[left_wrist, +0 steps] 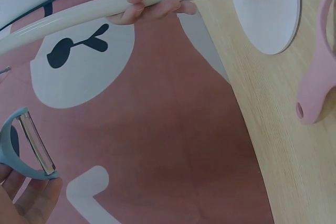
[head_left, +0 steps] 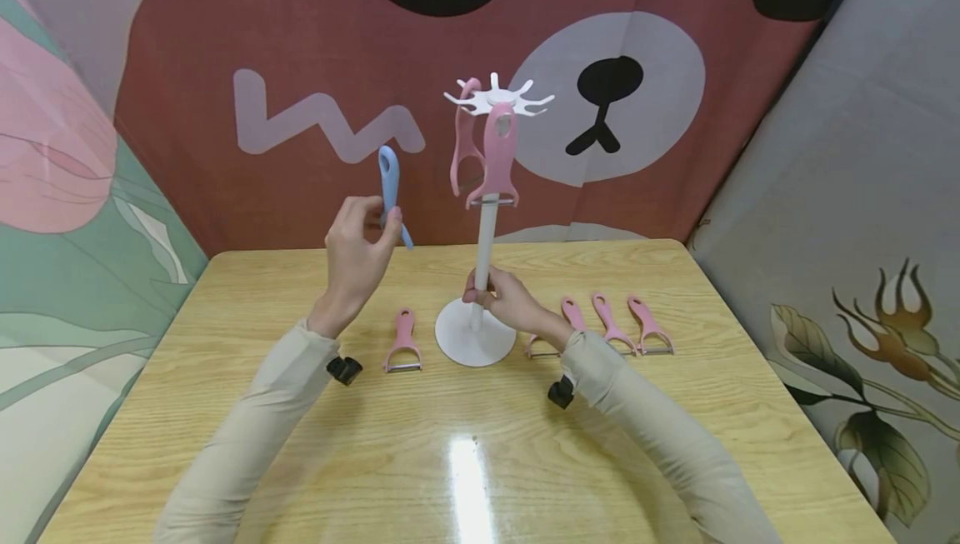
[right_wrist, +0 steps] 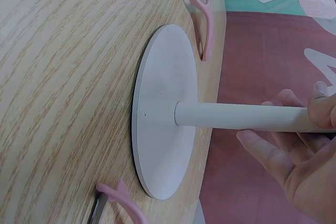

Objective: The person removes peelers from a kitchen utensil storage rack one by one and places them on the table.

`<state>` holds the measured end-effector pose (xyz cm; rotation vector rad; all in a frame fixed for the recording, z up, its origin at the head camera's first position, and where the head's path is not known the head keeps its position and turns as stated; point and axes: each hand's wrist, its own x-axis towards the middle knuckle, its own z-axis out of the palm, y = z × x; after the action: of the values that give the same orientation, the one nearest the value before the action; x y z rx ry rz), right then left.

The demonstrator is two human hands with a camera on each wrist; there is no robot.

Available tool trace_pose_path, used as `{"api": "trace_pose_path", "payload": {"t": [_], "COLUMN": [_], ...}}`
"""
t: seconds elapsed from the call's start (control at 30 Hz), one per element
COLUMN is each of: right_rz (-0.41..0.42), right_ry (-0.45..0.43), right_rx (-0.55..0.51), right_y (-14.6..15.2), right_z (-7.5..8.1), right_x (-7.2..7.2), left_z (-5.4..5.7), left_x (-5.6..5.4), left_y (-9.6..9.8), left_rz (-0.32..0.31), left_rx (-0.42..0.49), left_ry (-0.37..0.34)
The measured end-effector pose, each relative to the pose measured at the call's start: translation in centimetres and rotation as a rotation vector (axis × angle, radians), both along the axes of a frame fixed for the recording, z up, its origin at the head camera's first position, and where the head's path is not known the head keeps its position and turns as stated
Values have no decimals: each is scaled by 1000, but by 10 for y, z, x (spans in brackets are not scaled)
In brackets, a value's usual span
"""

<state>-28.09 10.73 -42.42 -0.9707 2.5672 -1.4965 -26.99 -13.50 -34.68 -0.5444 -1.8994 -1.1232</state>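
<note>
Overall, printed cloths hang behind and beside a pale wooden table, from which a white stand rises. The right hand is wrapped round the stand's pole above its round base, while the left hand, raised left of the pole, pinches a blue peeler between thumb and fingers, handle up. Two pink peelers hang from the stand's top; four table peelers, also pink, lie either side of the base.

Forearms forward, left hand higher than right hand (curled fingers on both)
</note>
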Motion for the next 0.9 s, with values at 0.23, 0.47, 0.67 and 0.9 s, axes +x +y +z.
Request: {"api": "trace_pose_path", "payload": {"t": [0.23, 0.47, 0.67, 0.9], "right_rz": [-1, 3, -2, 1], "right_ry": [-7, -5, -11, -17], "right_rx": [2, 0, 0, -2], "right_y": [0, 0, 1, 2], "right_z": [0, -1, 0, -2], "right_x": [0, -1, -1, -2], "left_z": [-1, -4, -7, -9], "left_x": [0, 2, 2, 4], "left_y": [-1, -3, -5, -7], "left_rz": [2, 8, 13, 43], "left_rx": [-6, -22, -28, -38], "left_ry": [-6, -16, -22, -44]}}
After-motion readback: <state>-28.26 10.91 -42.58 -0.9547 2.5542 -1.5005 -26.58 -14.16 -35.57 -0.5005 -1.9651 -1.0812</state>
